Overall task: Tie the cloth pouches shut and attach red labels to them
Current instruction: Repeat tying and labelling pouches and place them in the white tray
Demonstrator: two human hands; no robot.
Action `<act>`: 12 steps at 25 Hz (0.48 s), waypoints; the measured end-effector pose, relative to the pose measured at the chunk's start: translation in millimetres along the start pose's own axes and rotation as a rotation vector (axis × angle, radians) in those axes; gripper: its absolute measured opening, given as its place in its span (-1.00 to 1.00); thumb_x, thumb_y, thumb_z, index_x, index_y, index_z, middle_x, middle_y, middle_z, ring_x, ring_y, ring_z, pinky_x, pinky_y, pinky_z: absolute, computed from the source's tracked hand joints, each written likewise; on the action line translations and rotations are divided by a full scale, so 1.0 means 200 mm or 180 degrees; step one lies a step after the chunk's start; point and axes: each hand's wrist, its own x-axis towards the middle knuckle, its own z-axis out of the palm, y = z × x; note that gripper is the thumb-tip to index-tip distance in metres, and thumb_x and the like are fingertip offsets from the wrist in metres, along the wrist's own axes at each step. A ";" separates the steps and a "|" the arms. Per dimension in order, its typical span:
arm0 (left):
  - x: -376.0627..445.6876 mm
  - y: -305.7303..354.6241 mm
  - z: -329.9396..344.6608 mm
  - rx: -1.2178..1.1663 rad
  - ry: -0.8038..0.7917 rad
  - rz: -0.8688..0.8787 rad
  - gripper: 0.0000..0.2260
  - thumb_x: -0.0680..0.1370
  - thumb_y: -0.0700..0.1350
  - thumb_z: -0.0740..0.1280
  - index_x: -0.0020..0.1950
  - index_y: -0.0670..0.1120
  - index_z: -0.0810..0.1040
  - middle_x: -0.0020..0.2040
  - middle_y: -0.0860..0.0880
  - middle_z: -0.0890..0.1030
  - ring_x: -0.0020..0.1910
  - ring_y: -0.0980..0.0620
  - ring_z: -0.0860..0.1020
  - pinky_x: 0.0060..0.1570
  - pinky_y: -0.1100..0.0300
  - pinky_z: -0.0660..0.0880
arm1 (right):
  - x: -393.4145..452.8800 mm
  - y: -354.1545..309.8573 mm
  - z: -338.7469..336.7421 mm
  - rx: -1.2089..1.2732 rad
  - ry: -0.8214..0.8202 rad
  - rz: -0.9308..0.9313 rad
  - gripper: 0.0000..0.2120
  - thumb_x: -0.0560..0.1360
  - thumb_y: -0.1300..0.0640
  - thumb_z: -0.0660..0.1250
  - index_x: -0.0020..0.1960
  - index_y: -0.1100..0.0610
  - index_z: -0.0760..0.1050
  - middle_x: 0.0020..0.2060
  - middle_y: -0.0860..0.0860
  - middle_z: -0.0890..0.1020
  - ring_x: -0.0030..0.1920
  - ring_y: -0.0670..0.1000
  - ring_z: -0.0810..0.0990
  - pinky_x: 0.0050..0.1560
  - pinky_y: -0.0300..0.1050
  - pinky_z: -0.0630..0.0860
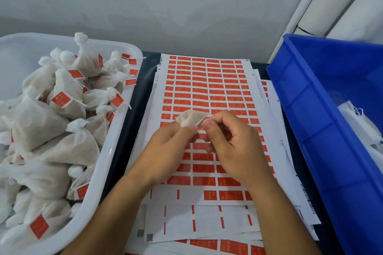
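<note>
White cloth pouch (191,119) pinched at neck by left hand (176,141); right hand (230,136) pinches drawstring at 3 o'clock. Tying step; next, pull knot tight, then red label.

The left hand (172,141) covers the lower part of the cloth pouch (191,119), so only its upper end shows above the fingers. The right hand (232,141) hides its own fingertips behind curled knuckles; whether a drawstring is pinched there, can't tell. Both hands and forearms blot out a patch of the label sheet (207,89), and the gold print on the red labels is too small to read. The white tub (116,145) runs off the left and bottom edges. The blue crate (310,120) is cut by the right edge, its white cloth contents (358,122) only partly seen.
</note>
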 end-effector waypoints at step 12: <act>-0.02 -0.04 0.07 0.1059 -0.0206 0.1154 -0.50 0.60 0.29 -0.06 0.10 0.12 0.61 -0.02 0.18 0.60 -0.05 0.14 0.61 -0.03 0.15 0.61 | -0.02 -0.03 -0.06 0.0208 -0.0441 -0.0053 -0.91 0.51 -0.14 0.42 -0.11 -0.17 0.65 -0.17 -0.25 0.54 0.00 -0.12 0.56 -0.11 -0.37 0.51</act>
